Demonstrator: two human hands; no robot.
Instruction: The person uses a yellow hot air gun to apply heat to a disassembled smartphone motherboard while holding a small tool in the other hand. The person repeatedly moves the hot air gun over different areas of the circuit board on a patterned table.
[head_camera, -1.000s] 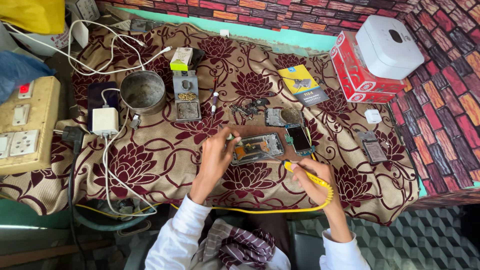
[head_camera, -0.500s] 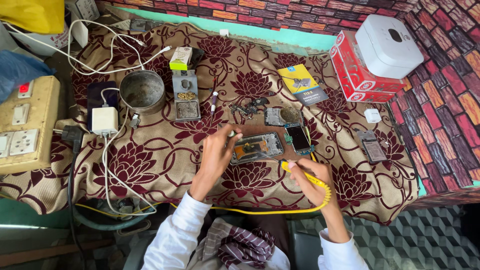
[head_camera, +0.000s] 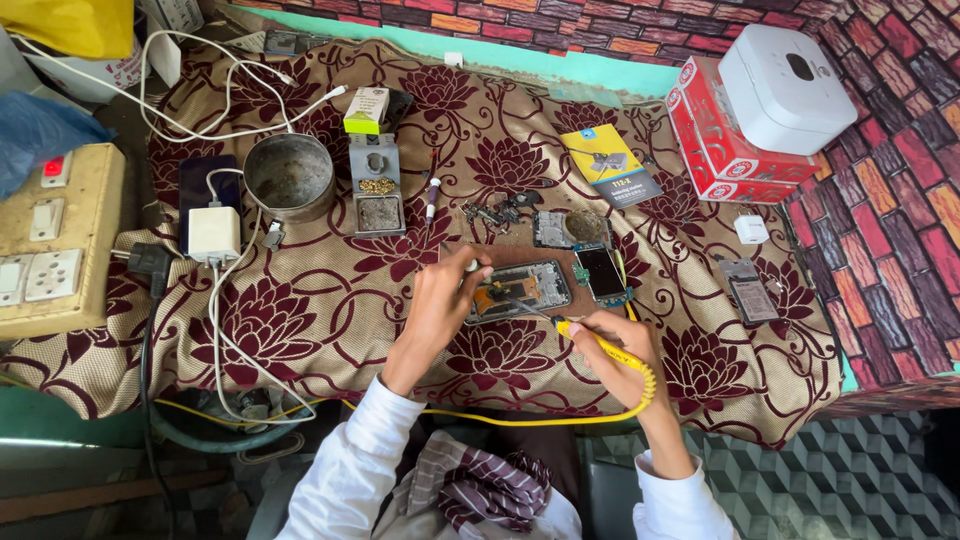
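Note:
An opened phone with its board exposed lies on the floral cloth in the middle. My left hand rests at the phone's left end, pinching a small white-tipped piece. My right hand grips a yellow-handled soldering iron, its thin tip pointing left onto the phone's board. A yellow coiled cable runs from the iron toward me. A small phone with a dark screen lies just right of the opened one.
A metal bowl, a solder stand, a white charger with cables and a switchboard are at the left. A booklet, red box, white device and another phone part lie to the right.
My right hand has moved left with the iron, bringing its tip onto the opened phone's board. My left hand stays at the phone's left end.

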